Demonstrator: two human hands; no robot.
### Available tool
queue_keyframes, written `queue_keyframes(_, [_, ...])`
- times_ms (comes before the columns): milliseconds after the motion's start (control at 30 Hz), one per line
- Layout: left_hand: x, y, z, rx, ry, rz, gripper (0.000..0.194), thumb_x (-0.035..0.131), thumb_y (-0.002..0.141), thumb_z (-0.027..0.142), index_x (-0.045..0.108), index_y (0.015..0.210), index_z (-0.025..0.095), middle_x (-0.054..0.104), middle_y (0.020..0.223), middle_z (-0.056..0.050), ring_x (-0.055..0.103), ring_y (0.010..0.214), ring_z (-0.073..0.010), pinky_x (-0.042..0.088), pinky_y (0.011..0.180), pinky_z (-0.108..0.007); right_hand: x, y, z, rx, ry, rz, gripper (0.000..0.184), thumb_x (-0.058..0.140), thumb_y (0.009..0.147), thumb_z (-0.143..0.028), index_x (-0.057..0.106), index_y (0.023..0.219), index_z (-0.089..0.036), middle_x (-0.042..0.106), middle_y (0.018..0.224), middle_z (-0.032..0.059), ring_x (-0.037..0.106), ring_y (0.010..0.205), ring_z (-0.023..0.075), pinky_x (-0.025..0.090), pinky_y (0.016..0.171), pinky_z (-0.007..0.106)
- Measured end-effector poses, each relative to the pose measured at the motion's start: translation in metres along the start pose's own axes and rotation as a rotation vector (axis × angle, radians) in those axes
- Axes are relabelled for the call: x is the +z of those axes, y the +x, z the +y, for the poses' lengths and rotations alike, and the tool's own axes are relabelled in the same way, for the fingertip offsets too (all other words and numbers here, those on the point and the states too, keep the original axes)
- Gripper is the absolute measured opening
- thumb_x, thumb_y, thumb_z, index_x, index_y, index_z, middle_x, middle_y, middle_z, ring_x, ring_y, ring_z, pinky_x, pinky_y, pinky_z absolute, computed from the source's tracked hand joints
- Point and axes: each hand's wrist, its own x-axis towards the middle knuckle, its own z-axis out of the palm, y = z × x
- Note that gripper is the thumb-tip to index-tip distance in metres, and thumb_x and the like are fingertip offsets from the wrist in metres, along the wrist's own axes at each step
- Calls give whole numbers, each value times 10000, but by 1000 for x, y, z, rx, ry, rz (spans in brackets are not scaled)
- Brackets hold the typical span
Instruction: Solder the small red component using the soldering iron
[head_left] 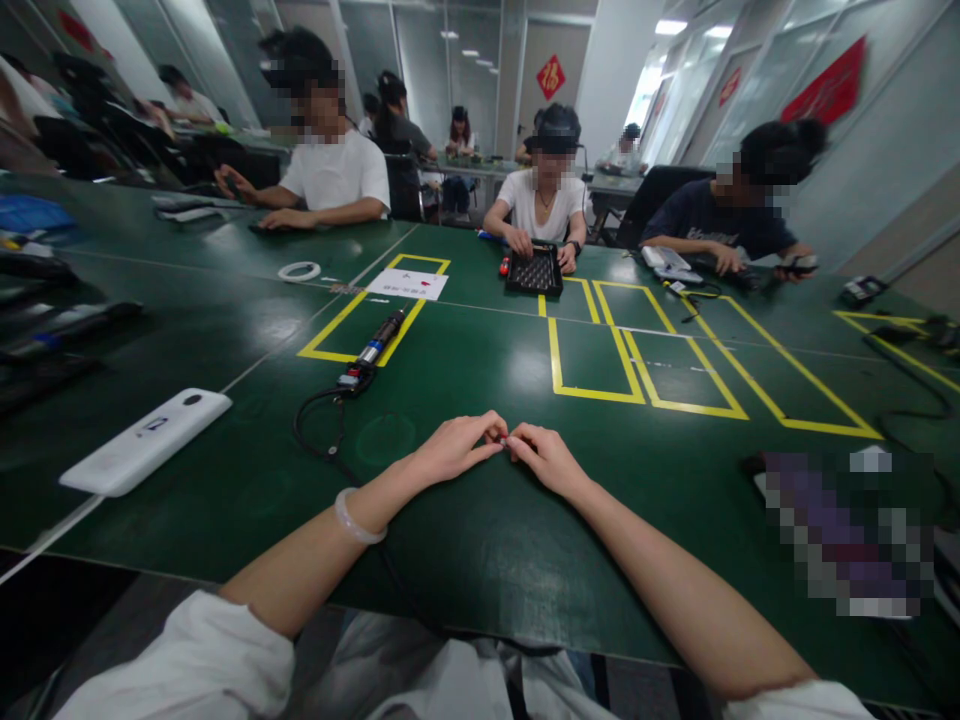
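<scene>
Just above the green tabletop, my left hand and my right hand meet fingertip to fingertip. Both are closed in a pinch around a small red piece, mostly hidden by the fingers and too small to name. A pale bracelet circles my left wrist. Beyond my left hand lies a black electric screwdriver-like tool with a blue band, its dark cable looping toward me.
At left lies a white power bank with a cable. Yellow tape outlines mark the table, and a paper label lies near one. Opposite, a co-worker handles a black tray. A pixelated object lies at right. Two more people sit across.
</scene>
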Motion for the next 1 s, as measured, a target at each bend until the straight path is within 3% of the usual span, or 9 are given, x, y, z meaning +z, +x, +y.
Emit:
queue_keyframes(67, [-1, 0, -1, -10, -42, 4, 186, 498, 916, 355, 540, 1041, 225, 668, 963, -14, 642, 903, -158, 462, 806, -263, 1, -1, 2, 11, 72, 0, 149, 531, 920, -333, 572, 915, -191, 632, 728, -10, 560, 632, 126, 416, 622, 236])
queue_keyframes(133, [-3, 1, 0, -20, -104, 5, 201, 497, 918, 366, 537, 1051, 221, 672, 979, -16, 645, 923, -155, 463, 814, -257, 3, -2, 3, 4, 137, -5, 190, 585, 881, -327, 540, 1013, -198, 628, 764, -15, 565, 641, 123, 434, 621, 233])
queue_keyframes(367, [-4, 1, 0, -25, -182, -7, 198, 497, 916, 353, 535, 1048, 210, 676, 971, -12, 645, 927, -148, 460, 820, -245, 4, -2, 3, -15, 161, 32, 140, 584, 860, -263, 533, 970, -192, 606, 799, -3, 553, 675, 119, 456, 652, 241])
queue_keyframes(733, [-6, 1, -4, -29, -76, -31, 240, 456, 929, 403, 560, 1044, 220, 681, 948, -1, 644, 883, -146, 456, 790, -244, 3, -2, 2, -30, 118, 43, 107, 587, 863, -279, 572, 921, -190, 610, 774, 5, 559, 694, 131, 457, 646, 241])
queue_keyframes(867, [-25, 0, -19, -129, 170, 122, 325, 403, 936, 461, 578, 1082, 229, 663, 1075, -29, 613, 993, -188, 448, 879, -309, 4, -2, 5, -4, 124, 42, 108, 579, 870, -274, 574, 934, -188, 609, 777, 3, 555, 678, 125, 453, 645, 236])
queue_keyframes(1000, [-57, -12, -60, -324, 535, 358, 425, 480, 895, 416, 520, 1242, 175, 507, 1355, -117, 473, 1232, -275, 363, 1033, -410, 5, -2, 6, 13, 127, 37, 113, 584, 865, -265, 571, 940, -182, 606, 777, 0, 545, 659, 117, 443, 638, 232])
